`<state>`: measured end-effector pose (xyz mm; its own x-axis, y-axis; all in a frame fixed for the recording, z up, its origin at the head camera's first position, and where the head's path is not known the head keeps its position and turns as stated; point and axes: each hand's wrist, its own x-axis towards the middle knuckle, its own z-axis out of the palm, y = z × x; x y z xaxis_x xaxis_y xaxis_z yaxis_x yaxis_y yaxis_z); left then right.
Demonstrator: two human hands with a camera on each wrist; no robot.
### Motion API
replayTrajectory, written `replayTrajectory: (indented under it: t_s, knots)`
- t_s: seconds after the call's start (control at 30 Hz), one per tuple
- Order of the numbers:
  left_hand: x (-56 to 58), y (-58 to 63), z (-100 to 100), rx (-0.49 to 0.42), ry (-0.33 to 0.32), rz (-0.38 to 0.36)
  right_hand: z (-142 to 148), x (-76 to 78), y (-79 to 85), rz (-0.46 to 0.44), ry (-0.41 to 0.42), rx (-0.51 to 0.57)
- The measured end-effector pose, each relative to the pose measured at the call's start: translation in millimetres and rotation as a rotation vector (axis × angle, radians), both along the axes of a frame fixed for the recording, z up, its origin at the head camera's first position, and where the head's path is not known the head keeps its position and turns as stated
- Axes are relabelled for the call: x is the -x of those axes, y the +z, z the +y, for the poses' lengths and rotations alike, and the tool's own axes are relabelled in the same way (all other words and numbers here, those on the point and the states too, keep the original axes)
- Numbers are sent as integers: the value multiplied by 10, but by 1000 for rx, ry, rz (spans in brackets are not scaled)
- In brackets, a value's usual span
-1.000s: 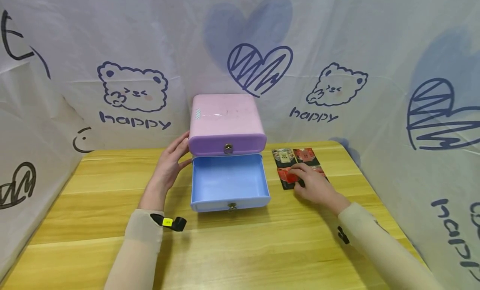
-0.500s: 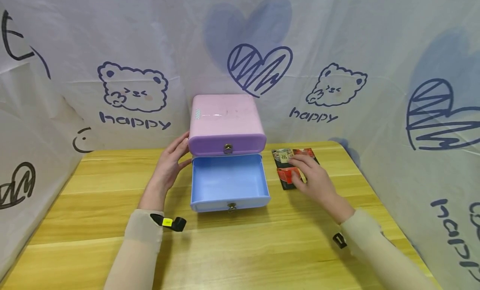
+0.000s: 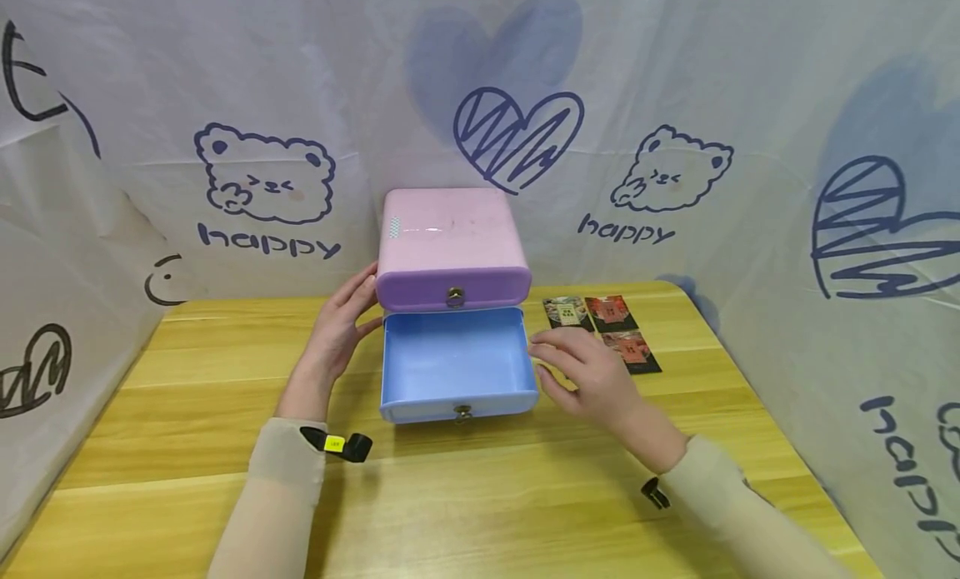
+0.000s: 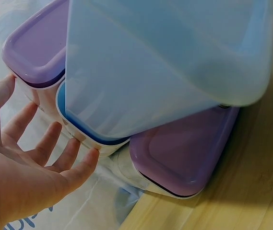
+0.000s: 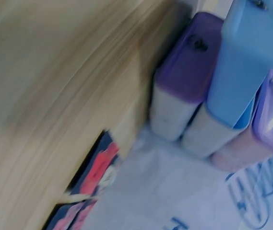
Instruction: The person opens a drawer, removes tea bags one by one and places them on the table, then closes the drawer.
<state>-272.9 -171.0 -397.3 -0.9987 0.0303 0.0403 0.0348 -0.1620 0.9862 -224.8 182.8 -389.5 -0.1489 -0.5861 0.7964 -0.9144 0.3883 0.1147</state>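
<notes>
My left hand (image 3: 341,325) lies against the left side of a small pink-topped drawer cabinet (image 3: 453,229), fingers fairly straight. In the left wrist view, its fingertips (image 4: 71,149) touch the cabinet's casing. The blue drawer (image 3: 420,411) is pulled far out and its inside is bare. Close to its right wall hovers my right hand (image 3: 592,379), fingers slightly bent and spread, nothing visible in them. Flat small packets, one dark with a pale label (image 3: 567,312), others red and black (image 3: 611,311), lie right of the cabinet. The right hand hides part of that group in the head view.
A purple drawer (image 3: 420,289) with a metal knob sits closed above the blue one. Another purple drawer (image 4: 184,153) is closed below it. The wooden table (image 3: 450,512) ends at a white patterned cloth (image 3: 660,79) behind and at both sides.
My right hand has lifted off the packets and moved left to the blue drawer's right side. The left hand, cabinet and drawers have stayed in place.
</notes>
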Motion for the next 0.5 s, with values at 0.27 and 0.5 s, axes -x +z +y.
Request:
replayTrajectory:
  t_s: [0.27,0.5]
  knots:
    - [-1,0,-1,14,-3,-4,-322,-235,36,144,50,-117]
    - [2,0,1,21,5,-13,-530,-416,-61,198,30,-273]
